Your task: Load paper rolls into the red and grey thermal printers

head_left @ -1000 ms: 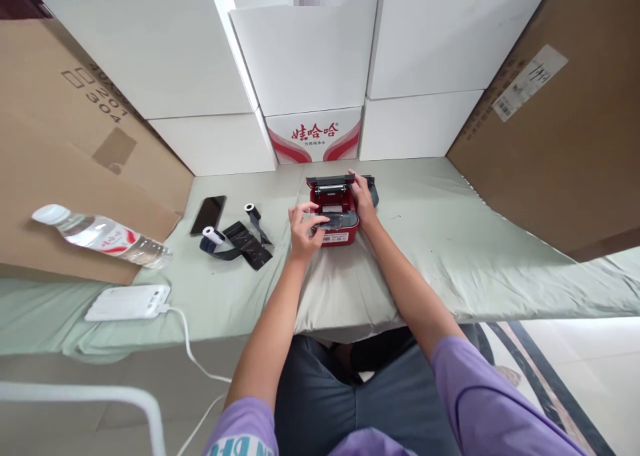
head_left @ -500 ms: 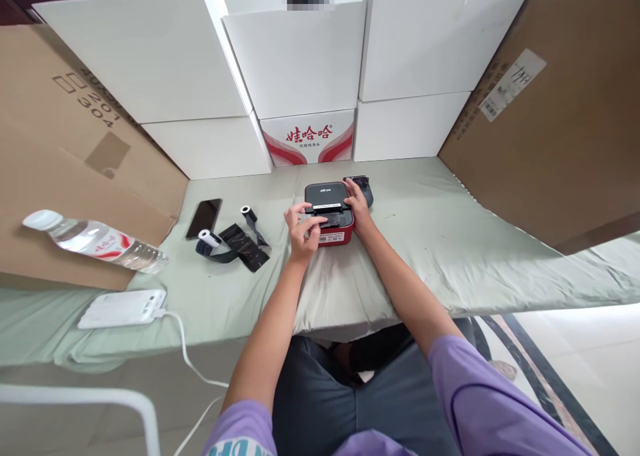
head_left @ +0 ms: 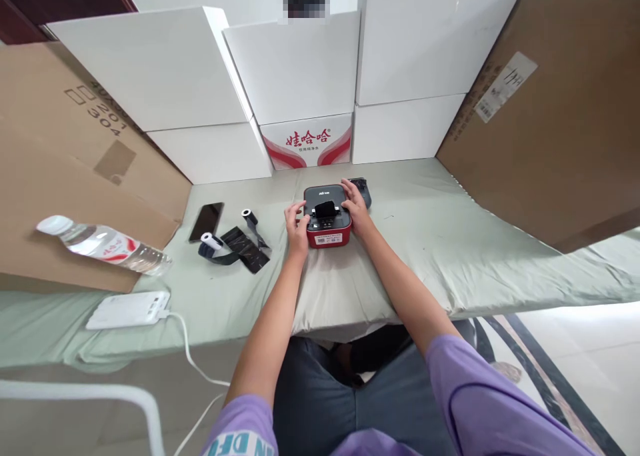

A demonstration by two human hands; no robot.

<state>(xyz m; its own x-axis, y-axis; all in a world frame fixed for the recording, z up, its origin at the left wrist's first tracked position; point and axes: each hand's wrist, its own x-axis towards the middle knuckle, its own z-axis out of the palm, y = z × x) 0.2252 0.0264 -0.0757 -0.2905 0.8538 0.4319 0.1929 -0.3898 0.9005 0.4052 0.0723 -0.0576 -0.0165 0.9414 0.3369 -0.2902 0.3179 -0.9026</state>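
Observation:
A small red label printer (head_left: 327,231) with a dark lid sits on the pale green cloth (head_left: 430,243) in front of me. The lid is down, and a short black strip pokes up from its slot. My left hand (head_left: 297,223) grips the printer's left side. My right hand (head_left: 355,207) presses on its right top edge. A dark small object (head_left: 364,191) lies just behind my right hand.
Left of the printer lie a black ribbon with two white-ended rolls (head_left: 235,243), a black phone (head_left: 206,221), a water bottle (head_left: 103,245) and a white power bank (head_left: 129,309) with its cable. White boxes (head_left: 295,69) and brown cartons (head_left: 550,123) wall the back and sides.
The printer's lid stood open a second ago and is now shut. My left hand moved from the front of the printer to its left side.

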